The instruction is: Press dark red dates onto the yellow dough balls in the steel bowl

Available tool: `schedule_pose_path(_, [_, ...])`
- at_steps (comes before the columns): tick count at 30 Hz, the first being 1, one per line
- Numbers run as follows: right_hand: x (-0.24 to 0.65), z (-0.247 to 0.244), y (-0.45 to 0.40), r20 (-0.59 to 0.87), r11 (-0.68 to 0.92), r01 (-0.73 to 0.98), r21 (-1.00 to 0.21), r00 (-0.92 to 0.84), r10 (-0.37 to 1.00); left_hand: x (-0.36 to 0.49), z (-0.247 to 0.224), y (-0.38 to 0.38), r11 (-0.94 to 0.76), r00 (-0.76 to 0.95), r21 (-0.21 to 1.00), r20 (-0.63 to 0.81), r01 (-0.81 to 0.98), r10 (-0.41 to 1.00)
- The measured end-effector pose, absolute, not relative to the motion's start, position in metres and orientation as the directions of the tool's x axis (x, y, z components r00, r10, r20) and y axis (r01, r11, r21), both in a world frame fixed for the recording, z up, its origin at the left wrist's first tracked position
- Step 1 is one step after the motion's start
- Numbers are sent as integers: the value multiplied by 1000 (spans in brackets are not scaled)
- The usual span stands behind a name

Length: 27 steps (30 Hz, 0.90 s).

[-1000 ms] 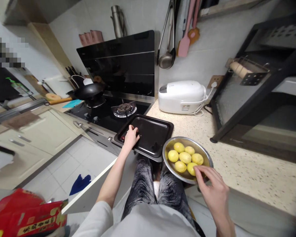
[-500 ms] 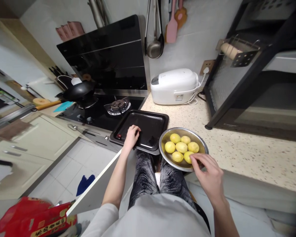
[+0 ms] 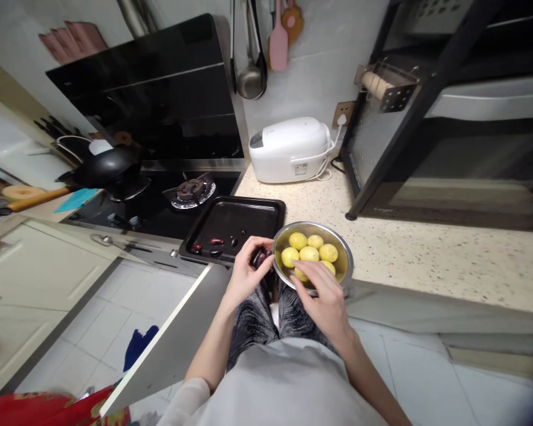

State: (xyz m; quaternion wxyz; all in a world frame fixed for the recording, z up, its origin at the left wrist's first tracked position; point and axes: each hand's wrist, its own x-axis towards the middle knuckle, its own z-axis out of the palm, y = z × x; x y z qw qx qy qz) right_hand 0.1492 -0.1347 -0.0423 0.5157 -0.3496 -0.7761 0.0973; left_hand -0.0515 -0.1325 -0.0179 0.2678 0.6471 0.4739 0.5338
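Several dark purple, elongated grapes (image 3: 260, 257) sit in the curl of my left hand (image 3: 244, 273), between thumb and fingers, at the near right corner of a black baking tray (image 3: 253, 212). More dark red and purple grapes (image 3: 217, 241) lie loose along the tray's near left part. Right beside the tray is a steel bowl (image 3: 347, 260) of yellow lemons (image 3: 309, 254). Over its near side is my right hand (image 3: 324, 299), thumb and fingers bent and apart, partly covering the nearest lemons; whether the fingertips touch one I cannot tell.
Behind the bowl a white appliance (image 3: 291, 151) stands on the speckled counter (image 3: 408, 254). The gas stove (image 3: 190, 192) with a black wok (image 3: 106, 168) is at left. A black rack (image 3: 382, 160) rises at right. Below the tray a cabinet door (image 3: 173, 337) hangs open.
My left hand has moved right, to the tray's near right corner beside the bowl. More grapes now show on the tray. My right hand has moved left over the bowl. The view has shifted right.
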Motion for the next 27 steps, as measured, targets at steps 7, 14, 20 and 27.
schedule_pose_path(7, [136,-44,-137,706,733,409,-544,-248,663,-21,-20,-146,-393,42,896,394,207,918])
schedule_pose_path(14, [139,-45,-137,675,676,392,-624,-166,719,-11,-22,-146,-369,17,909,373,193,928])
schedule_pose_path(20, [141,-37,-137,626,626,377,-683,-141,767,-11,-25,-141,-377,-20,905,388,196,922])
schedule_pose_path(27, [171,-41,-89,592,509,517,-689,-5,806,-19,-26,-137,-394,-62,878,424,272,903])
